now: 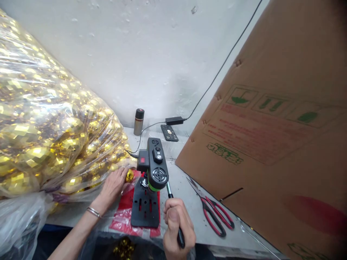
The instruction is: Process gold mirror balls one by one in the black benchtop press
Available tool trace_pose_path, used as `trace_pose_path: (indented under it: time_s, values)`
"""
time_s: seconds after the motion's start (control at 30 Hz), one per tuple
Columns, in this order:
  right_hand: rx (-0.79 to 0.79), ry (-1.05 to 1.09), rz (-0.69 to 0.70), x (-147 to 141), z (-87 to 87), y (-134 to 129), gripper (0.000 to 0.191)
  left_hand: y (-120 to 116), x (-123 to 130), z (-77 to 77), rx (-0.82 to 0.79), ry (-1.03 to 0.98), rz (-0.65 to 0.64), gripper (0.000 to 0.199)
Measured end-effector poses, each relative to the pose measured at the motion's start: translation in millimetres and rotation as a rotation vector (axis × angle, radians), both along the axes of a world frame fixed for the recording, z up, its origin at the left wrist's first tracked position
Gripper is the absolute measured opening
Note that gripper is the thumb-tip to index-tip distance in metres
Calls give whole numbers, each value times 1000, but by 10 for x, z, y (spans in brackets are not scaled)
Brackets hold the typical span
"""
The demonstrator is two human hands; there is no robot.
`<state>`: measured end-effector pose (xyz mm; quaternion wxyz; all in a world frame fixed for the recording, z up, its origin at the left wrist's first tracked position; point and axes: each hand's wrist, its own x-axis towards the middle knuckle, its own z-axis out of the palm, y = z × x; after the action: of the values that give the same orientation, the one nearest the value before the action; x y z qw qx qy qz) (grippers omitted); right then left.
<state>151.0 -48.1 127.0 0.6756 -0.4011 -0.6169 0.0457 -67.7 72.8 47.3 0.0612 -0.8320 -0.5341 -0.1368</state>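
A black bench device (pixel 158 173) with round grilles and a slotted base plate (pixel 145 213) stands on red plastic (pixel 123 213). My right hand (pixel 179 225) is wrapped round the black grip of its lever (pixel 169 188), to the right of the base. To the left of the device, my left hand (pixel 115 184), with a bracelet at the wrist, has its fingers on a small gold faceted ball (pixel 129 176). The fingers are bent round the ball's left side, and part of them is hidden. More gold pieces (pixel 124 249) lie below the table edge.
A large clear bag of gold balls (pixel 54 137) fills the left. Red-and-black scissors (pixel 214 213) lie beside a big cardboard box (pixel 271 126) on the right. Behind the device are a dark-capped bottle (pixel 138 122), a phone-like black object (pixel 169 133) and a cable adapter (pixel 175 120).
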Motion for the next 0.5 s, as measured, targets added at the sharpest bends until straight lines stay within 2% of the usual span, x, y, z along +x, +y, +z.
trace_pose_path:
  time_s: [0.1, 0.2, 0.27, 0.33, 0.43, 0.5]
  values:
    - [6, 0, -2, -4, -3, 2, 31, -60, -10, -45, -130, -59, -26, 48]
    - [-3, -5, -10, -3, 6, -2, 31, -65, 9, -5, -205, -285, -96, 46]
    - [-5, -7, -12, 1, 14, -5, 31, -99, 41, 62, -265, -523, -82, 45]
    - [-7, -12, -3, 2, 22, -4, 30, -193, 91, 140, -354, -828, 8, 48]
    - [6, -2, 1, -3, 40, 4, 30, -426, 202, 230, -596, -1326, 181, 62]
    - [17, 14, -2, -8, 59, 11, 29, -582, 295, 244, -784, -1592, 244, 67]
